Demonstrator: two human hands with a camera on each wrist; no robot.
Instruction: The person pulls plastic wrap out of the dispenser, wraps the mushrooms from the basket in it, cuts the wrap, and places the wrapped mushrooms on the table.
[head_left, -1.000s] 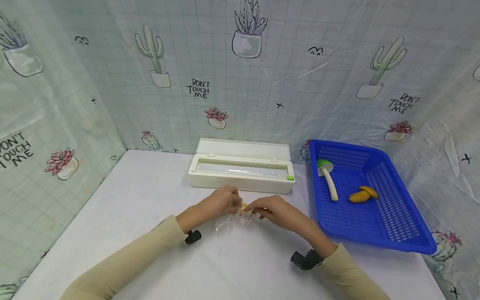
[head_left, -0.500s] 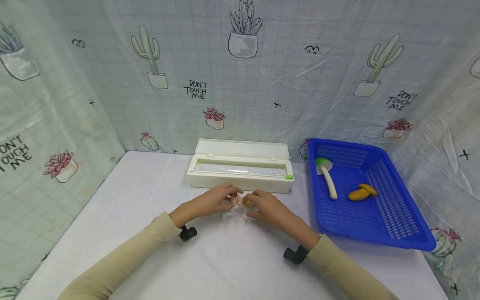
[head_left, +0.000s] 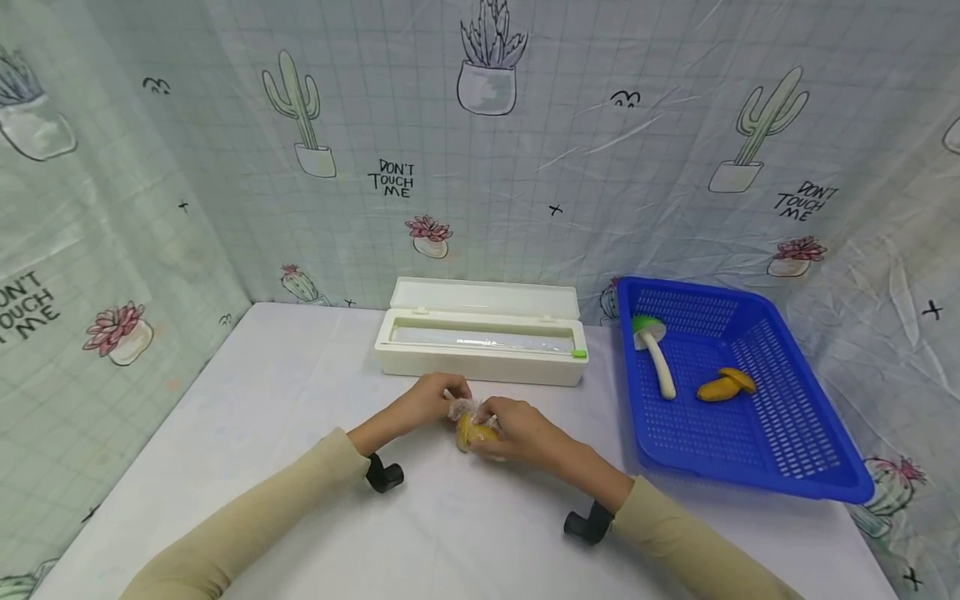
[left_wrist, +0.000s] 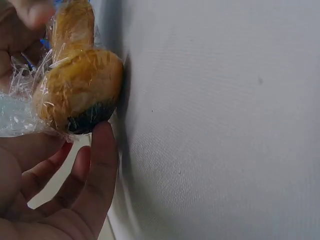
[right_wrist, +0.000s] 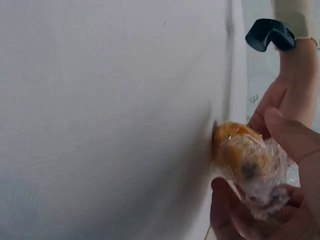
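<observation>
A yellow-brown model mushroom in crumpled cling film sits low over the white table between both hands. In the left wrist view the wrapped mushroom shows a stem above a round cap with a dark green patch. My right hand grips it from the right, thumb on the near side. From the left, my left hand pinches the cling film at the cap end, its index fingertip right at the dark patch. In the right wrist view, film bunches over the mushroom between the right thumb and fingers.
Behind the hands stands a white cling film dispenser, lid up, a film roll inside and a green slider at its right end. At right, a blue basket holds a green-capped mushroom and a yellow mushroom. A patterned curtain hangs behind.
The wrapped mushroom, earlier mostly hidden by the fingers, now shows between the hands, slightly nearer me. The right hand has gone from working at the film to gripping the mushroom.
</observation>
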